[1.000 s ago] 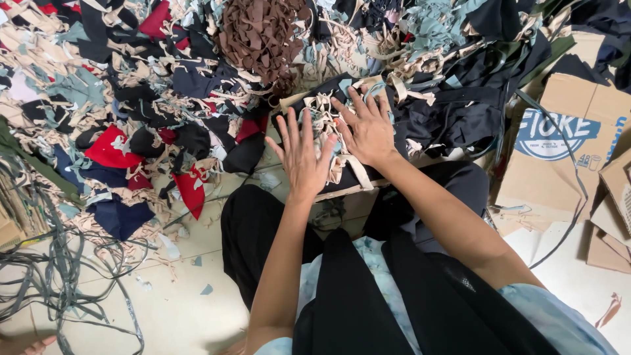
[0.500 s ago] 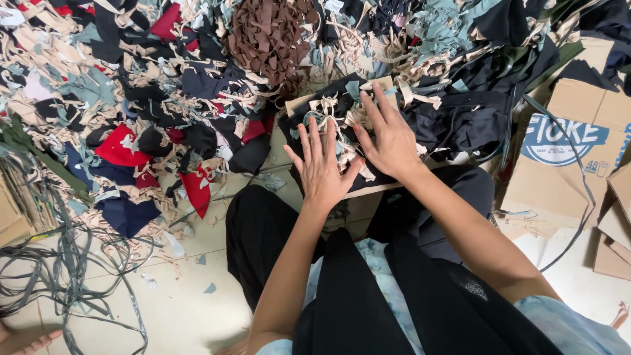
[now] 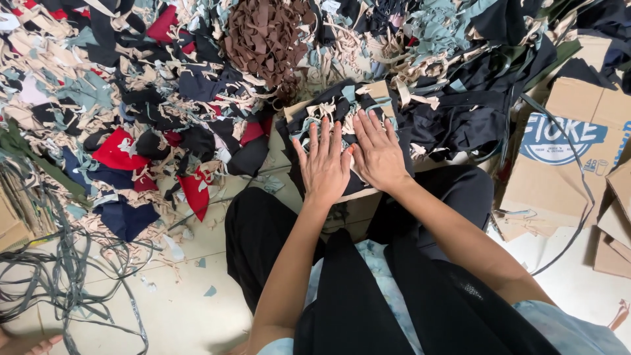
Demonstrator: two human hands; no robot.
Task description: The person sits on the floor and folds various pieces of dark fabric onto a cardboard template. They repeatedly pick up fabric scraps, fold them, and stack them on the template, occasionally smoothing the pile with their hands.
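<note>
Both hands, raised and spread a second ago, now press flat, fingers apart, gripping nothing. Left hand and right hand compact dark fabric scraps in the cardboard box between the knees; packing appears underway

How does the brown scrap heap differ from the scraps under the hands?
The brown scrap heap is one colour; the scraps in the box mix black, beige and teal. The heap lies loose and untouched on the floor pile; the box scraps lie under the left hand and right hand, both flat. Both are cut fabric offcuts.
</note>
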